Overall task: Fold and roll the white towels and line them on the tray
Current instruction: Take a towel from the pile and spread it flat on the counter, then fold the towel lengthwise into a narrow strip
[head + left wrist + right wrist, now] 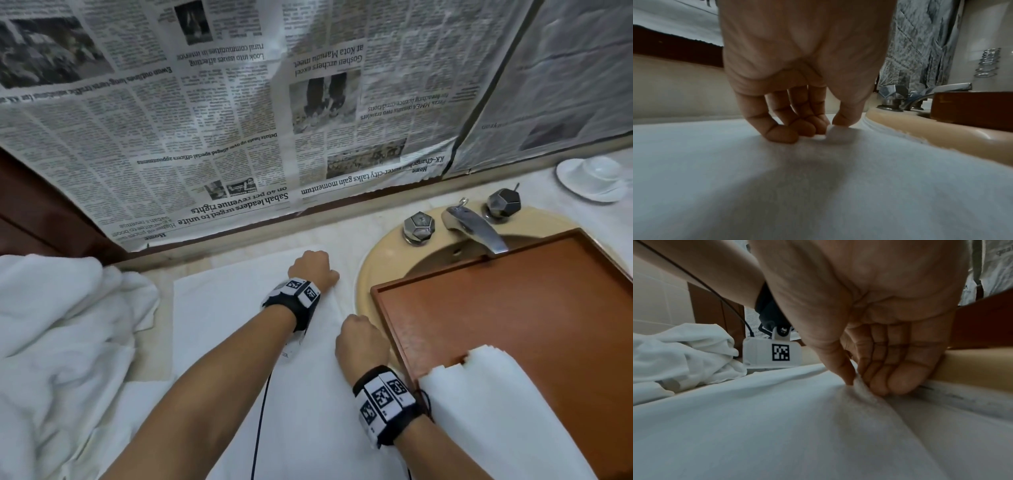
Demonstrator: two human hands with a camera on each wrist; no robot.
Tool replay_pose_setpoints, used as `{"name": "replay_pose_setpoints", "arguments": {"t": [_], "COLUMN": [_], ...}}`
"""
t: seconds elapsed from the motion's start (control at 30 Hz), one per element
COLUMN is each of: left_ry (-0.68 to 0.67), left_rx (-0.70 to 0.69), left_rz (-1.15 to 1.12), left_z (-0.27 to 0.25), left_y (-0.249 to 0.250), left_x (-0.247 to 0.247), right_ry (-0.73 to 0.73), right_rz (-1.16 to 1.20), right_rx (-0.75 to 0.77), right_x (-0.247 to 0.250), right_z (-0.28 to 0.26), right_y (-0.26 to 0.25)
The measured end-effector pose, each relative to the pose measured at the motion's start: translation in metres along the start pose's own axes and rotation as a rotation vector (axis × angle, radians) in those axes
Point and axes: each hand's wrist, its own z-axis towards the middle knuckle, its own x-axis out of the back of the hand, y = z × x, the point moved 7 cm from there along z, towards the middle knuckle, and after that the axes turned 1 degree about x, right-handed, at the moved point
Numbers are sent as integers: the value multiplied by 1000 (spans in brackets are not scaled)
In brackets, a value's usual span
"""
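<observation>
Two hands, the left hand (312, 265) far and the right hand (361, 341) near, each pinch the right edge of the flat white towel (219, 325) on the table beside the wooden tray (513, 294), thumb against curled fingers (783, 134); soft, light terry, likely limp, best taken along that edge.

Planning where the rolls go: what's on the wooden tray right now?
One white towel lies over the wooden tray's near corner, draping past its rim. The rest of the floor shows bare. The tray sits over the sink, hiding most of the basin.
</observation>
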Motion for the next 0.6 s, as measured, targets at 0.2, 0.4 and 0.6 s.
{"name": "replay_pose_setpoints", "arguments": {"t": [0.2,0.4,0.6], "left_ry": [120,150,192], "left_rx": [-36,-110,-43], "left_rz": [-205,-471,-702], "left_z": [-7,-13,-26], "left_y": [-10,-19,-40], "left_x": [3,9,26], "right_ry": [-3,88,195], "right_rz": [263,379,459], "right_rx": [-48,-44,-2], "right_x": [5,11,28], "right_z": [1,-2,-15], "right_y": [9,21,18]}}
